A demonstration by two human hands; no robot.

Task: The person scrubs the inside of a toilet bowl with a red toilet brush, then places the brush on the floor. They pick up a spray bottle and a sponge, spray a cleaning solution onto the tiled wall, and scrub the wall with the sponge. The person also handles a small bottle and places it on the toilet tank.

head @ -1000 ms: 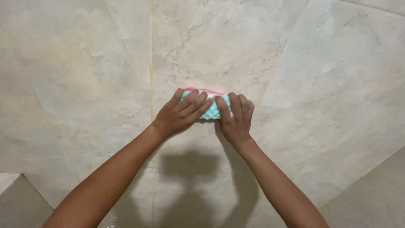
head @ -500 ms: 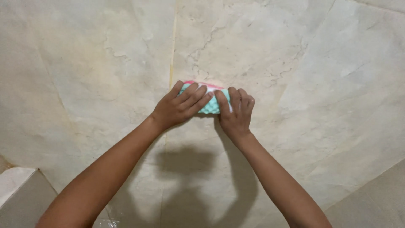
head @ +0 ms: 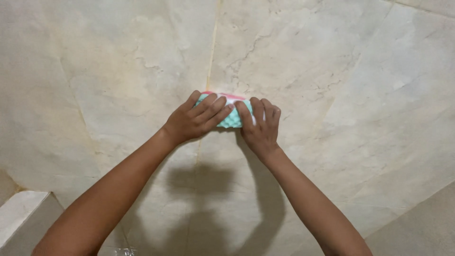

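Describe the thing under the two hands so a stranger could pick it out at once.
Start from the pale marble-look tiled surface that fills the view and find the yellowish grout line running down its middle. Beside that line, the left hand and right hand press on a sponge. It is the only coloured thing there: bumpy teal foam with a pink edge.

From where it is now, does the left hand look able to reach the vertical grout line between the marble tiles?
Probably yes. The left hand presses the teal sponge against the wall together with the right hand, and the grout line runs straight above it with nothing in between.
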